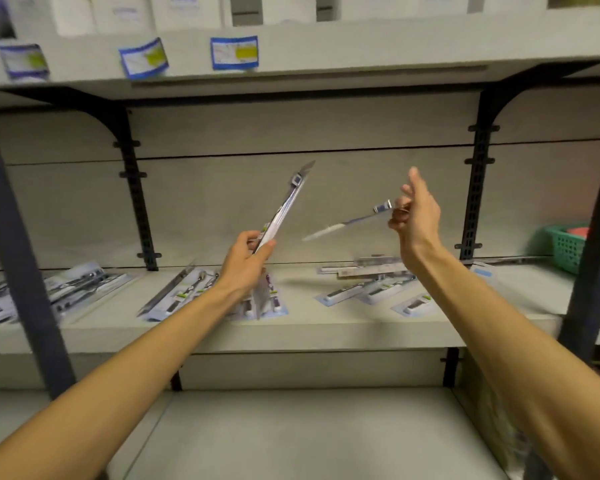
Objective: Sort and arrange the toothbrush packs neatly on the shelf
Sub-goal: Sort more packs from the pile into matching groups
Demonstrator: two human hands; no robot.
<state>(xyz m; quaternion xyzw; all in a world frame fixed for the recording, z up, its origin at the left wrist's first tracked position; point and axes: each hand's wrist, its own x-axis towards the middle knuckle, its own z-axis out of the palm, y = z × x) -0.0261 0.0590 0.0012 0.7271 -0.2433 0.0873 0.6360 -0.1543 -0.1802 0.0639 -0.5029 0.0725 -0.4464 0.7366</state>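
My left hand grips the lower end of a toothbrush pack, which tilts up to the right above the middle shelf. My right hand pinches one end of a second toothbrush pack, seen edge-on and pointing down to the left. Both packs are in the air, apart from each other. Several more packs lie loose on the shelf: a heap at the left, a few below my left wrist, and an untidy pile at the right.
Black brackets stand against the back panel. A green basket sits at the shelf's right end. The upper shelf edge carries blue-framed price labels below white boxes. A lower shelf lies beneath my arms.
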